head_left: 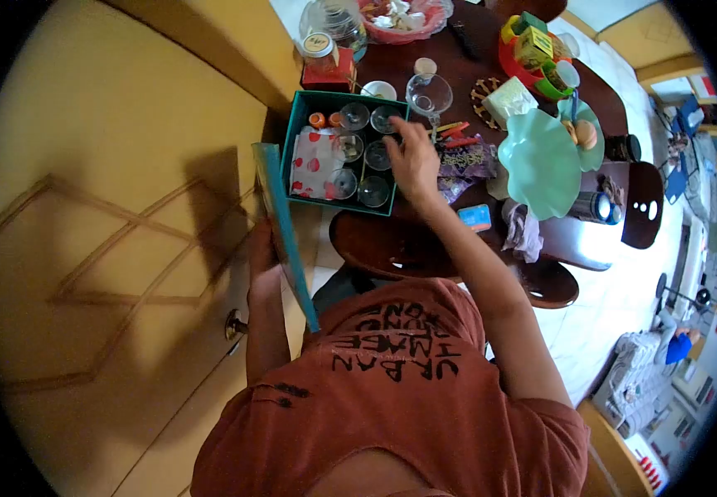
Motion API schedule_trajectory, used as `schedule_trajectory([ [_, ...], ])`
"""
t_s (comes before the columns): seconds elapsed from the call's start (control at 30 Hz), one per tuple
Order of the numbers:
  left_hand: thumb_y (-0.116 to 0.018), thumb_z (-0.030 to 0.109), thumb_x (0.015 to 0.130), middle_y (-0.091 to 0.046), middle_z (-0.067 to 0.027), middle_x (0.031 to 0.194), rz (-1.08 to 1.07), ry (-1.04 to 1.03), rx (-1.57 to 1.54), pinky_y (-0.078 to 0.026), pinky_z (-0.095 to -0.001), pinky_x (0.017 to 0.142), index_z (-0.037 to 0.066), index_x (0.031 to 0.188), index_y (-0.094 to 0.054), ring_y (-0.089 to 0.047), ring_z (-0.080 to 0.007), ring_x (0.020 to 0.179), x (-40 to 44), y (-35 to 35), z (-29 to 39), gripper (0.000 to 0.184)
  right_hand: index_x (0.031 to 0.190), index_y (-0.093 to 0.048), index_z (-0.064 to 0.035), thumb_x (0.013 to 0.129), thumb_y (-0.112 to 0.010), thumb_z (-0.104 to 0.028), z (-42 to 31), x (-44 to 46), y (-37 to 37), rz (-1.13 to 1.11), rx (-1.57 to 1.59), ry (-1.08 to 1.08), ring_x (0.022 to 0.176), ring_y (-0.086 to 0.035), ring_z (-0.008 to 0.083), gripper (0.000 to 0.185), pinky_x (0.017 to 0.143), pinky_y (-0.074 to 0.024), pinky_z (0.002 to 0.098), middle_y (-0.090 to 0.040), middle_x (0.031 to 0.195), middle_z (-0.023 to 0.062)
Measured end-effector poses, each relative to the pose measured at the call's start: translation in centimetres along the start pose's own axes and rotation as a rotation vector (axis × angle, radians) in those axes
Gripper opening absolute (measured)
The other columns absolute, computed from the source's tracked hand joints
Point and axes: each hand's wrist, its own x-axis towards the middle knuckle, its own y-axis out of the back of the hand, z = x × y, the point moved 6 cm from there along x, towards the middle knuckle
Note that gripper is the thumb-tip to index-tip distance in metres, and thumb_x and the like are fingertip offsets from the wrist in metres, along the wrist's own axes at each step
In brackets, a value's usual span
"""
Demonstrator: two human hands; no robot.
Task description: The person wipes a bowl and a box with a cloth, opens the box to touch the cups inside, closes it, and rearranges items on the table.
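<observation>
A dark green box (294, 124) stands at the table's edge and holds several clear glasses (354, 116), two orange-capped items (317, 120) and a white cloth or paper with red dots (315, 157). Over the box's right side is my right hand (415, 161), fingers apart and bent, close to the glasses at that side; whether a fingertip touches a rim I cannot tell. My left hand (264, 244) holds a flat teal lid (282, 224) upright, seen nearly edge-on left of the box. The lid partly hides its fingers.
A glass pitcher (430, 95), purple packets (474, 159), a wavy mint-green bowl (541, 161) and a blue card-like item (474, 218) lie right of the box. Behind it are a jar (319, 51) and a pink basin (404, 33). A yellow door (110, 207) is close on the left.
</observation>
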Motion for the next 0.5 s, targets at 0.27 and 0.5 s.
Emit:
schedule_trajectory([
  [0.27,-0.067,0.032,0.094,-0.066,-0.0059,0.103,0.605,-0.093,0.503,-0.049,-0.0276,0.076,0.001,0.116,-0.063,-0.061,-0.0142,0.089,1.7,-1.5,3.4,0.037,0.101,-0.076,-0.0137,0.082,-0.072,-0.019,1.6,2.0,-2.4,0.073,-0.367,0.23,0.098,-0.061,0.0265,0.02,0.08,-0.0522,0.0369,-0.066,0.109,0.0025],
  [0.5,-0.068,0.033,0.093,-0.067,-0.0037,0.098,0.576,-0.113,0.656,-0.047,-0.0276,0.078,0.0,0.11,-0.067,-0.06,-0.0117,0.085,2.9,-0.3,3.6,0.036,0.106,-0.074,-0.0139,0.082,-0.073,-0.02,2.1,2.0,-2.4,0.054,-0.312,0.216,0.098,-0.061,0.0273,0.025,0.08,-0.0523,0.0367,-0.064,0.112,0.0026],
])
